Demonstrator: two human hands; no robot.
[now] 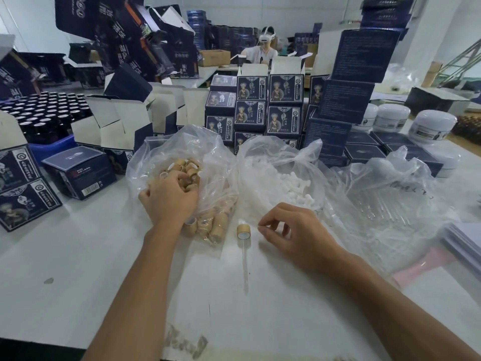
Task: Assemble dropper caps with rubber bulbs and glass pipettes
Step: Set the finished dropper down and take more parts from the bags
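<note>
An assembled dropper (243,246) lies on the white table, its bamboo-coloured cap (242,231) toward the bags and its glass pipette pointing at me. My left hand (170,196) is inside a clear bag of bamboo caps (208,225), fingers curled down among the caps; whether it grips one is hidden. My right hand (291,230) hovers just right of the dropper cap with loosely curled fingers, thumb and forefinger close together, nothing seen between them. A bag of white rubber bulbs (294,183) sits behind it. A bag of glass pipettes (390,204) lies at the right.
Dark blue product boxes (268,105) are stacked behind the bags and at the left (78,173). White jars (432,126) stand far right. A crate of dark bottles (49,110) is at the left. Another person (261,49) sits in the background. Papers (463,241) lie at the right edge.
</note>
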